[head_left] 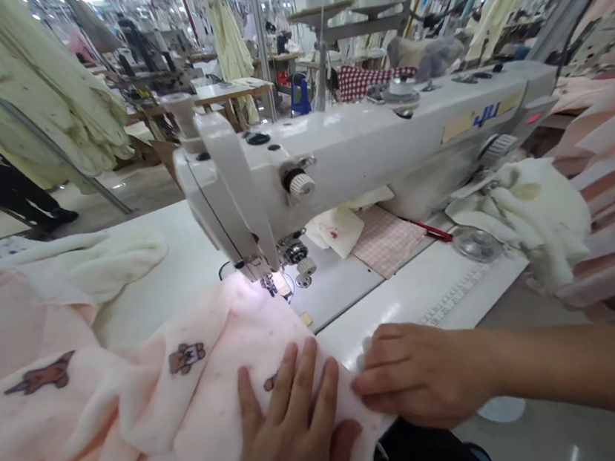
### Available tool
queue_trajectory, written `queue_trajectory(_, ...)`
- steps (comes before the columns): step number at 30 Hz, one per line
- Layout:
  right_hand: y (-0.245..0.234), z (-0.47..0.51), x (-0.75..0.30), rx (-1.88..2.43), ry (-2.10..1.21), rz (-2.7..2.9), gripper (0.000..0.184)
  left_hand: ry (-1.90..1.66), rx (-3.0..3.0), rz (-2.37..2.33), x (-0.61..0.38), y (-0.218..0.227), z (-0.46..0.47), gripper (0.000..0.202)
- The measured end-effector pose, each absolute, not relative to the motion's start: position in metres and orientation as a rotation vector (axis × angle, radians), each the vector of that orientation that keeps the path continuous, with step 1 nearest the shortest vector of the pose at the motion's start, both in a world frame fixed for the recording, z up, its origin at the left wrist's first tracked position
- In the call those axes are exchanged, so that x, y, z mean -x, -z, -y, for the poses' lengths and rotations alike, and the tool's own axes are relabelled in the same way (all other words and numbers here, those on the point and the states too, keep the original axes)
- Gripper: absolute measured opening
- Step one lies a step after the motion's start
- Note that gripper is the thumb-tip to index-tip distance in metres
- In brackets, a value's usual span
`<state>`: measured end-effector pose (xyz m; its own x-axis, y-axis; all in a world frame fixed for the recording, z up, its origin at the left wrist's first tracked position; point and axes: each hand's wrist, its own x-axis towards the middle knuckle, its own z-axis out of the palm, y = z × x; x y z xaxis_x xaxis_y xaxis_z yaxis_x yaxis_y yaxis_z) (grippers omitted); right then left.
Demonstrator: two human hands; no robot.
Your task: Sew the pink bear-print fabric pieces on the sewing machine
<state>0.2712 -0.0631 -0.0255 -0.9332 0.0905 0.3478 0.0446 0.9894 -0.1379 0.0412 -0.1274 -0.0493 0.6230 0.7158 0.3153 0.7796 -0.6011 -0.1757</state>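
Pink fleece fabric (204, 393) printed with small bears spreads over the left side of the sewing table, and its far edge reaches the lit needle area of a white sewing machine (354, 150). My left hand (292, 427) lies flat on the fabric near the table's front, fingers spread. To its right, my right hand (420, 374) is closed at the fabric's right edge, with the fingers curled together. A bit of white material shows by its knuckles. The fingertips seem to pinch the fabric edge, though they are partly hidden.
Behind the needle lie a pink checked cloth (384, 240) and a red pen (431, 230). Cream cloth (535, 217) is heaped at the table's right end, beside a ruler strip (445, 307). Pink fabric (614, 223) hangs at far right. A person's legs (4, 185) show at left.
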Motion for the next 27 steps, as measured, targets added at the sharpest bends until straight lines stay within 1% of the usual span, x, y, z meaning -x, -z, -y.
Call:
queue_trajectory(4, 0.023, 0.064, -0.268, 0.126, -0.151, 2.765, 0.014, 0.326, 2.529, 1.099, -0.031, 0.049, 0.115, 0.043)
queue_trajectory(9, 0.026, 0.040, -0.245, 0.152, 0.025, 2.741, 0.015, 0.276, 2.695, 1.304, -0.007, 0.036, 0.084, 0.042)
queue_trajectory(15, 0.033, 0.001, -0.219, 0.254, -0.006, 2.721, 0.017, 0.310, 2.808, 1.418, 0.020, 0.031, 0.040, 0.039)
queue_trajectory(18, 0.032, -0.013, -0.209, 0.374, -0.041, 2.692, 0.020, 0.238, 2.793, 1.385, 0.029, 0.027, 0.018, 0.039)
queue_trajectory(22, 0.034, -0.024, -0.199, 0.503, 0.025, 2.702, 0.025, 0.122, 2.753, 1.371, 0.038, 0.020, -0.010, 0.039)
queue_trajectory(27, 0.033, -0.026, -0.197, 0.536, 0.018, 2.716, 0.024, 0.150, 2.699, 1.385, 0.043, 0.017, -0.031, 0.037)
